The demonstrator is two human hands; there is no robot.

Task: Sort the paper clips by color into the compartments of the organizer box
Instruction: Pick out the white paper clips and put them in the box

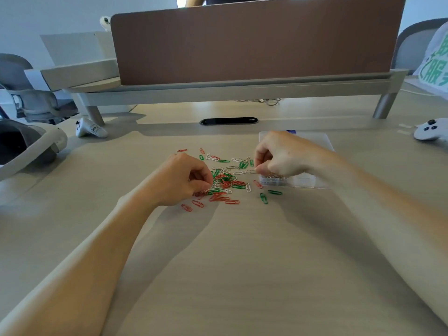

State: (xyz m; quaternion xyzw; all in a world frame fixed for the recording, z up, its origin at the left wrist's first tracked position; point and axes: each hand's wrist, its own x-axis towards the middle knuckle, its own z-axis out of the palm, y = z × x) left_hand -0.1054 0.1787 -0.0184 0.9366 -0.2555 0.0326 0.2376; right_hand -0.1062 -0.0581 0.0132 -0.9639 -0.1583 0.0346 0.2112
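Still mid-sort. Right hand (278, 156) pinches a silver clip (252, 171) by the box (315, 141) at its left edge. Left hand (186, 180) is curled into the pile (225, 181) mid-desk (242, 251), can't tell if it's got one. Next I'd guess: drop the silver clip in with the other silvers (276, 177).

Large green printed characters run across the white cloth (434, 61) draped at the far right; they look like Chinese script, one resembling "服", and the rest are cut off or folded away. The white handheld controller (91, 130) at the left carries black handwriting, too blurred to read. A small blue label (291, 131) at the far edge of the clear plastic organizer box (315, 141) is also illegible.
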